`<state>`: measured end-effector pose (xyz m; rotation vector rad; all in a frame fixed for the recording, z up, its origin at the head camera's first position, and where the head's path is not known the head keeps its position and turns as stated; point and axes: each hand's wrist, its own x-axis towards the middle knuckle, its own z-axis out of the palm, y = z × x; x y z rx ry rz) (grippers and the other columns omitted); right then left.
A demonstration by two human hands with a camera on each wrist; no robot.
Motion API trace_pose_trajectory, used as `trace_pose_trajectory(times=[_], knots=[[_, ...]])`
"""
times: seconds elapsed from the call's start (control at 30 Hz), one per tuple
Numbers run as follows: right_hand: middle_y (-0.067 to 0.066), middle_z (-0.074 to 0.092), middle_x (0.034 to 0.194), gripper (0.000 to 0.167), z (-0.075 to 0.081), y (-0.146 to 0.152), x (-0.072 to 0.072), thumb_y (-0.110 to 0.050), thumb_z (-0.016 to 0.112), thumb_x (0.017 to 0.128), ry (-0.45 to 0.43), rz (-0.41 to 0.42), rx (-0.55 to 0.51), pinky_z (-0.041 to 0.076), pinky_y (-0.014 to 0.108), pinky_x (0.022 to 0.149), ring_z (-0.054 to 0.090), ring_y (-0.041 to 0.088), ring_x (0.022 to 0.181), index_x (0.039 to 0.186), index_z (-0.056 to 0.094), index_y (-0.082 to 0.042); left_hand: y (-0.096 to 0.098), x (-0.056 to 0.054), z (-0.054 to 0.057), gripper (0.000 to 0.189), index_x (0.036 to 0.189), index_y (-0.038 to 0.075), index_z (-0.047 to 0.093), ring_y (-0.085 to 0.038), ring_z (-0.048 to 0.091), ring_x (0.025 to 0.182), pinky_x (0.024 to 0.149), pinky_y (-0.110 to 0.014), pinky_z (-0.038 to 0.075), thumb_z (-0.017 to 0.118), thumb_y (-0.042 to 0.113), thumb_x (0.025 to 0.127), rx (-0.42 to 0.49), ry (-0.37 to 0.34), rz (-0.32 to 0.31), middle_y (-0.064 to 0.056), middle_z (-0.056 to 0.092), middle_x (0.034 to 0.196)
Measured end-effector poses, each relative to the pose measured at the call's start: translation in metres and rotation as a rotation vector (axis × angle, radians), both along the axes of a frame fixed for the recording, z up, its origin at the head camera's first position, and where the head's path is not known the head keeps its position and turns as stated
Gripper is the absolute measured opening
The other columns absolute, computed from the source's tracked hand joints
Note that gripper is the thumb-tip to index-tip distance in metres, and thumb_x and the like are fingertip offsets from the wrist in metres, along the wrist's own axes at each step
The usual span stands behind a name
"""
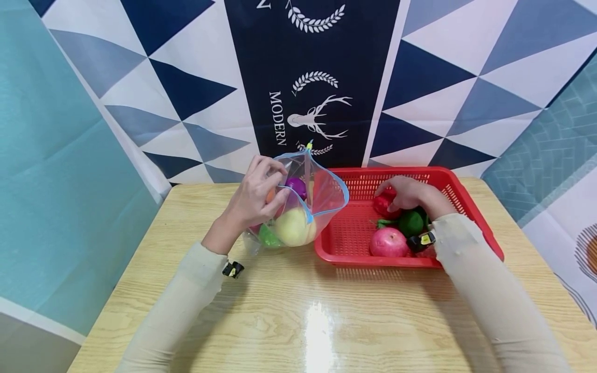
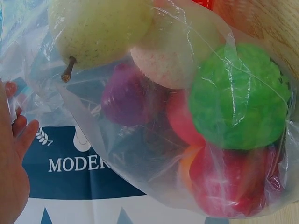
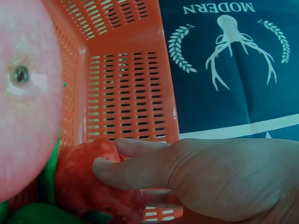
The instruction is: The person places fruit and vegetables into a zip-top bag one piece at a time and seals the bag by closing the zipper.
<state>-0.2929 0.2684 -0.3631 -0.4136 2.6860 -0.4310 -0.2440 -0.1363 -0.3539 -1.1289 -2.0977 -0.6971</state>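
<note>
My left hand (image 1: 257, 190) holds the rim of a see-through zip bag (image 1: 326, 192) with a blue edge and a yellow slider. Its mouth gapes toward the right. Inside lie a yellow-green pear (image 2: 100, 32), a pale pinkish fruit (image 2: 175, 53), a bumpy green fruit (image 2: 238, 98), a purple one (image 2: 122, 98) and a glossy red one (image 2: 229, 184). Within the red plastic basket (image 1: 347, 228), my right hand (image 1: 404, 192) grips a bumpy red fruit (image 3: 79, 175), thumb on its near side. Some fingertips are hidden behind it.
A pink round fruit (image 1: 388, 242) and a dark green vegetable (image 1: 411, 223) lie in the basket beside my right hand. The basket stands right of the bag on the wooden table (image 1: 280, 311). A patterned cloth (image 1: 196, 93) rises behind the table.
</note>
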Motion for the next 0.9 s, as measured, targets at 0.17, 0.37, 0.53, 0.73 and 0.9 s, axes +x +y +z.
trace_pose_trajectory(times=[0.17, 0.37, 0.53, 0.73, 0.9], knots=[[0.035, 0.063, 0.143, 0.055, 0.008, 0.002, 0.002, 0.001, 0.08, 0.094, -0.001, -0.038, -0.049, 0.064, 0.05, 0.094, 0.061, 0.045, 0.118, 0.147, 0.068, -0.002, 0.001, 0.0, -0.001, 0.026, 0.088, 0.002, 0.065, -0.042, 0.057, 0.117, 0.103, -0.059, 0.052, 0.058, 0.023, 0.102, 0.001, 0.002, -0.003, -0.022, 0.069, 0.119], [0.036, 0.06, 0.15, 0.059, 0.021, -0.001, 0.007, -0.001, 0.081, 0.096, 0.028, -0.042, -0.086, 0.068, 0.052, 0.093, 0.059, 0.049, 0.126, 0.152, 0.064, -0.002, 0.002, 0.0, -0.001, 0.026, 0.088, 0.002, 0.065, -0.042, 0.057, 0.118, 0.104, -0.059, 0.053, 0.058, 0.023, 0.102, 0.0, -0.003, -0.002, -0.022, 0.069, 0.119], [0.035, 0.055, 0.158, 0.057, 0.034, -0.007, 0.014, -0.001, 0.082, 0.095, 0.123, -0.003, -0.166, 0.066, 0.062, 0.101, 0.054, 0.055, 0.14, 0.15, 0.068, -0.003, 0.003, 0.0, -0.001, 0.026, 0.089, 0.001, 0.066, -0.042, 0.057, 0.12, 0.106, -0.06, 0.053, 0.058, 0.023, 0.102, 0.001, -0.003, -0.001, -0.022, 0.069, 0.12], [0.033, 0.051, 0.163, 0.059, 0.047, -0.016, 0.02, -0.001, 0.082, 0.095, 0.188, 0.031, -0.238, 0.066, 0.064, 0.099, 0.053, 0.057, 0.143, 0.152, 0.067, -0.006, 0.002, 0.0, -0.002, 0.026, 0.089, 0.001, 0.066, -0.042, 0.058, 0.121, 0.106, -0.06, 0.053, 0.059, 0.022, 0.102, 0.001, -0.01, 0.005, -0.023, 0.07, 0.12], [0.031, 0.053, 0.146, 0.063, 0.056, -0.025, 0.032, -0.012, 0.083, 0.098, 0.264, -0.026, -0.259, 0.066, 0.063, 0.094, 0.052, 0.051, 0.134, 0.157, 0.063, -0.013, 0.002, 0.0, -0.003, 0.026, 0.09, 0.001, 0.067, -0.042, 0.057, 0.121, 0.106, -0.059, 0.054, 0.059, 0.023, 0.102, -0.001, -0.014, 0.009, -0.023, 0.069, 0.121]])
